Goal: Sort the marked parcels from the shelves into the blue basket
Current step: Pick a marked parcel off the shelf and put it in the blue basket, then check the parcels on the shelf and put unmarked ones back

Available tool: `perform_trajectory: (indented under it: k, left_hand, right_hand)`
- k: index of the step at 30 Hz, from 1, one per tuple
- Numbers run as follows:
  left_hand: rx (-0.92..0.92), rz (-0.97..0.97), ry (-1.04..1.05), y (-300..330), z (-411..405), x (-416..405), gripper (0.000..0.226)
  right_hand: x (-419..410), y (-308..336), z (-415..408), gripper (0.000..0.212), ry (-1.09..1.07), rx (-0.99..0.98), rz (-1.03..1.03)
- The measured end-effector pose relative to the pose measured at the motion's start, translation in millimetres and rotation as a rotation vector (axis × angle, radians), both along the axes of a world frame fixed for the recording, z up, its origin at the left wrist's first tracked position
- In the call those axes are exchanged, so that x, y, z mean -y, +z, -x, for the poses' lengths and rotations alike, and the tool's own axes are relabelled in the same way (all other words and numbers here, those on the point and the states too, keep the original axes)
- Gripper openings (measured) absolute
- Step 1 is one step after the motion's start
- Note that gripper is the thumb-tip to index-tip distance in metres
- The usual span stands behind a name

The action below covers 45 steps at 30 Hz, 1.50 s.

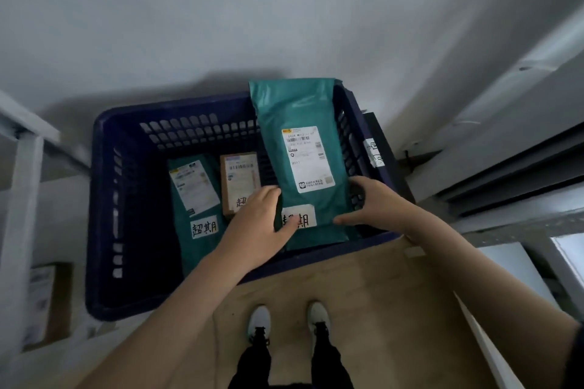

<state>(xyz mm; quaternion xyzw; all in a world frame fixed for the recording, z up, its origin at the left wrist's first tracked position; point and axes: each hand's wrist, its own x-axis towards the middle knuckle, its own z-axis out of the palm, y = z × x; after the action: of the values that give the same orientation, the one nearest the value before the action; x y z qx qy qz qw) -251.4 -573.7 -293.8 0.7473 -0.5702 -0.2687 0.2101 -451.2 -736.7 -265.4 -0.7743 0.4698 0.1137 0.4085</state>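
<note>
The person's two bare forearms reach forward from the bottom of the view, above white shoes [289,319] standing on a tan floor panel [363,294].

Largest ahead is the dark blue slotted plastic basket [104,199], set on the floor against the white wall, between pale shelf frames at either side. Its near rim lies just in front of the feet.

Next in size is the long teal plastic mailer parcel [294,104], with a white shipping label and a white handwritten mark tag at its near end. It stands tilted along the basket's right side: near end down inside by the near rim, far end up over the far-right corner, probably because it is too long to lie flat there and is being lowered in end first.

The left hand [256,224] rests on the parcel's near left edge, fingers fairly straight and together, thumb across the mark tag. The right hand [376,205] holds the near right edge, fingers loosely curved along the side, thumb on the face. Between them they steady it, neither clenched.

On the basket floor lies a second teal mailer parcel [196,193], flat, toward the middle, with its own mark tag. Just right of it, partly behind the left hand, lies a small brown cardboard box parcel [240,180], also marked.

A brown cardboard box [47,303] sits on the low left shelf.
</note>
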Motion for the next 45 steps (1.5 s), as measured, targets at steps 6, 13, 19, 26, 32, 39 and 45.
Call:
perform_trajectory:
  k: [6,13,19,26,32,39,45]
  left_hand:
    - [-0.025,-0.132,-0.027,-19.4,-0.1,1.5,0.042]
    - [0.043,-0.392,-0.186,-42.8,-8.7,34.4,0.057]
    - [0.285,-0.445,-0.262,-55.2,-7.8,48.6,0.06]
    - [0.271,-0.108,0.038,-16.8,-18.9,19.1,0.056]
    - [0.388,-0.031,0.29,36.2,-31.8,-40.7,0.055]
    - [0.546,-0.064,0.568,105.5,-21.2,-152.2,0.068]
    - [0.572,-0.022,0.823,146.3,-10.2,-264.9,0.067]
  right_hand:
    - [10.3,-22.7,-6.8,0.069,0.101,-0.122,-0.097]
    - [7.5,-56.3,-36.0,0.093,0.27,-0.279,-0.025]
    - [9.4,-61.6,-49.1,0.089,0.366,-0.198,0.173]
    - [-2.8,-28.6,-50.5,0.074,0.268,0.013,0.378]
    - [-27.4,26.9,-72.0,0.065,0.391,0.172,0.548]
    - [-101.7,102.5,-108.5,0.063,0.724,0.307,0.648]
    - [-204.3,144.0,-143.6,0.06,0.944,0.436,0.677]
